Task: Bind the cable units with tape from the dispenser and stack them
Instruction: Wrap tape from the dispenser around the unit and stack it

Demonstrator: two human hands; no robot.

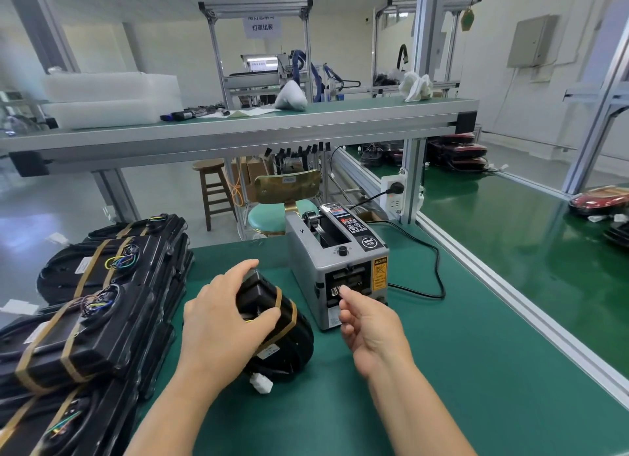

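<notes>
A black cable unit (286, 333) with tan tape bands and a white connector (261, 384) stands tilted on the green mat. My left hand (224, 316) grips its top from the left. The grey tape dispenser (335, 261) sits just right of the unit, its outlet slot (343, 287) facing me. My right hand (369, 323) reaches to that slot, thumb and forefinger pinched at the tape end sticking out. A stack of bound black cable units (85, 319) with tan tape and coloured wires fills the left side of the bench.
The dispenser's black power cord (437, 272) loops over the mat to a socket (394, 192) on an aluminium post. An aluminium rail (510, 282) borders the mat on the right. A chair (289, 197) and wooden stool (212, 187) stand behind the bench.
</notes>
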